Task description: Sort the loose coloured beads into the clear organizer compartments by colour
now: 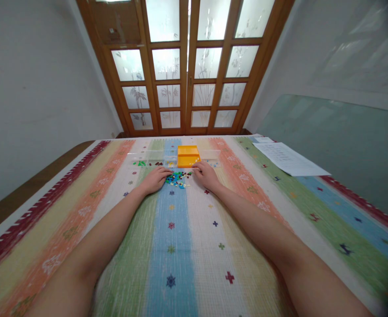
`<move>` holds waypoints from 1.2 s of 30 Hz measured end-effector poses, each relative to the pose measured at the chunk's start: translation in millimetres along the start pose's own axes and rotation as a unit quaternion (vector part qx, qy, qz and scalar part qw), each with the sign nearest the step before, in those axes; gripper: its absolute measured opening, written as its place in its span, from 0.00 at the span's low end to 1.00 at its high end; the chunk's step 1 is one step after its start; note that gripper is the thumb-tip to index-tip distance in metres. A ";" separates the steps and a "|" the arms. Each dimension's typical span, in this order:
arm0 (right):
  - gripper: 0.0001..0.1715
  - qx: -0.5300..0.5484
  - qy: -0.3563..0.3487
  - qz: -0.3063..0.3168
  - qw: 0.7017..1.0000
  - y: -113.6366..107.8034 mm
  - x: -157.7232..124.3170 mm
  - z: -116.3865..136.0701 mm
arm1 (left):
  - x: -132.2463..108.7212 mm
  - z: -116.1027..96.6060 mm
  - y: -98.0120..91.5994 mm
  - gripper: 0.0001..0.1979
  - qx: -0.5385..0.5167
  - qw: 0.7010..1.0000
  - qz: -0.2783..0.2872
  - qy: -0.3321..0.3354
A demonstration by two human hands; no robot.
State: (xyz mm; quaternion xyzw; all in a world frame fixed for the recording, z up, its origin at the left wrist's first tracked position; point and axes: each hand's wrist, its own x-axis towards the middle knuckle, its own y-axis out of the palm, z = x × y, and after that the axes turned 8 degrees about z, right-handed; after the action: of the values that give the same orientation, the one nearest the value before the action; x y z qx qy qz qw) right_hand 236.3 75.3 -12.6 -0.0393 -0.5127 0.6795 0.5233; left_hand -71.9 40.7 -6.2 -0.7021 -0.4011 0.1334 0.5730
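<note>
A small pile of blue, green, dark red and pale plastic pieces (177, 177) lies on the striped tablecloth between my hands. My left hand (155, 179) rests at the pile's left edge, its fingers bent and pressed together; whatever they hold is too small to make out. On the other side, my right hand (207, 175) is beside the pile, close to the front right corner of an orange box (188, 151). Its fingers are curled in, and their contents cannot be made out. Behind my hands stands a clear divided tray (137, 156) holding sorted green, dark red, yellow and pale pieces.
Printed paper sheets (288, 158) lie at the right far side of the table. A striped, patterned tablecloth (172, 237) covers the tabletop. Wood-framed glass doors (187, 79) stand beyond the far edge, and a pale greenish panel (339, 141) leans at the right wall.
</note>
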 end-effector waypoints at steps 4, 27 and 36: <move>0.11 -0.001 -0.002 0.000 1.000 -0.2 -0.4 0.1 | -0.6 0.6 -0.1 0.20 0.006 1.000 -0.009 -0.017; 0.12 -0.001 0.004 0.008 1.000 -0.1 -0.1 -0.1 | 7.2 -10.0 -0.4 0.18 0.047 0.997 -0.009 -0.053; 0.11 -0.001 -0.002 0.001 1.000 0.5 -0.5 -0.1 | 5.3 2.6 1.6 0.05 0.003 0.985 -0.073 -0.153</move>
State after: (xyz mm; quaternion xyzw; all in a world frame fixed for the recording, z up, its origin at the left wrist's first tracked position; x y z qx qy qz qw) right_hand 236.2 75.1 -13.3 -0.0391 -0.5142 0.6797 0.5216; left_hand -69.5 46.3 -7.1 -0.6401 -0.5342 0.1983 0.5153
